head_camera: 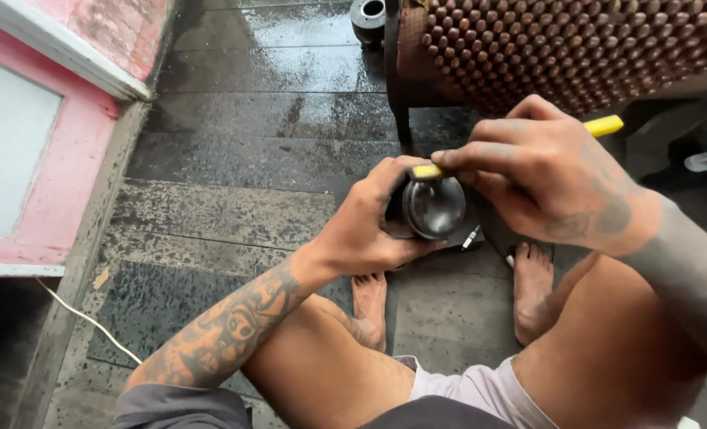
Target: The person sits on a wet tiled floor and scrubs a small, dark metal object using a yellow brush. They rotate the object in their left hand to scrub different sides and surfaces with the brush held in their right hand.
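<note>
The head camera looks down at a person who sits low over a floor of dark wet wooden planks (242, 159). On the left the floor ends at a grey wooden edge strip (91, 230) under a pink painted wall with a pale panel (19, 143). At the top right a seat covered with brown wooden beads (560, 48) stands on a dark leg and takes the upper right corner. A black round part (368, 17) lies at the top edge of the floor. The open room is the wide band of planks between the wall and the seat. A thin white cord (91, 322) runs along the lower left of the floor. Two bare feet (369, 306) rest on the planks under the hands.

The left hand (361, 226) is curled closed around the side of a round grey metal cylinder with a shiny hollow face (434, 206) and holds it up above the feet. The right hand (540, 171) is closed in a pinch on a narrow yellow-handled tool (604, 125). Its front end lies on the top rim of the cylinder, touching it, just beside the left thumb. The hands are close, with the cylinder between them.
</note>
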